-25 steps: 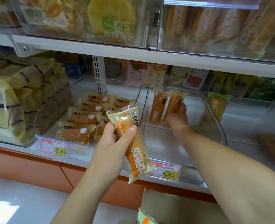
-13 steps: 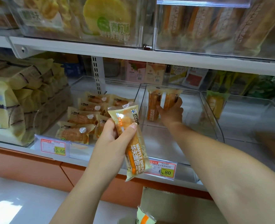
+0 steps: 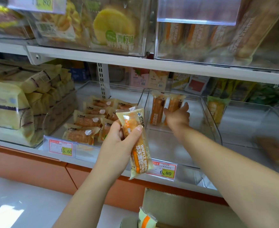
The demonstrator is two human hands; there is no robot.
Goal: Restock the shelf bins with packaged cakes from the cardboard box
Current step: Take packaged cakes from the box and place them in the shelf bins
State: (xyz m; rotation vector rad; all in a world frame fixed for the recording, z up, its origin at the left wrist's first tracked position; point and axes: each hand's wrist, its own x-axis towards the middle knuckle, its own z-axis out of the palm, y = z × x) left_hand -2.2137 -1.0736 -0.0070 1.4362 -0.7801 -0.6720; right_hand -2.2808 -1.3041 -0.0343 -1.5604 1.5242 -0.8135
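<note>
Four long waffle-bread packets show: one in the left hand (image 3: 117,142), two in the middle clear bin (image 3: 168,145), and one box packet (image 3: 146,218) poking up from the cardboard box (image 3: 176,206) at the near edge. The held packet (image 3: 135,137) is see-through with pale cream ends, an orange stripe and "WAFFLE BREAD" printed down its length. The left fingers curl round its upper half, thumb on the front, holding it in front of the shelf. The left packet (image 3: 157,111) and right packet (image 3: 174,102) stand side by side against the bin's far wall. The right hand (image 3: 178,116) reaches into that bin, fingers straight, touching the right packet. Smaller cake packets (image 3: 92,122) lie heaped in the bin to the left, their number unclear. Two price tags, 15.60 (image 3: 61,148) and 6.80 (image 3: 165,170), hang on the shelf edge.
</note>
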